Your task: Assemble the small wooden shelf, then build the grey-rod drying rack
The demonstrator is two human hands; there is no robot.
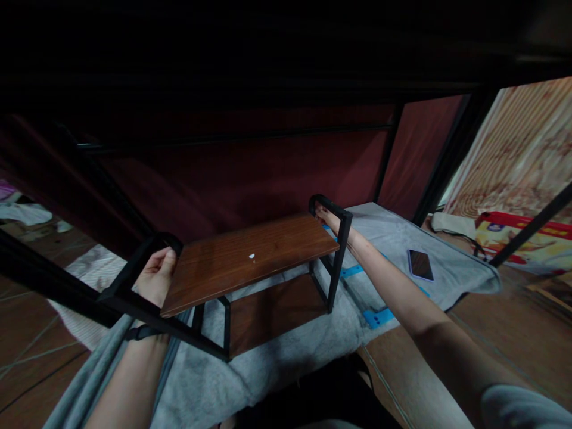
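A small two-tier shelf stands in front of me, with a brown wood-grain top board (250,253), a lower board (277,313) and black side frames (340,256). My left hand (158,274) passes through the left side frame, its fingers curled round the black bar at the back corner. At the far right corner, my right hand (325,215) closes on the other side frame; part of its fingers is hidden by the bar. A small white mark (252,256) shows on the top board. Beneath the shelf lies a grey cloth (201,387).
A phone (420,264) lies on the cloth to the right, and blue strips (379,318) show closer in. Dark red panels (268,179) with black posts (456,155) rise behind. A red and yellow box (518,238) sits at far right on the tiled floor.
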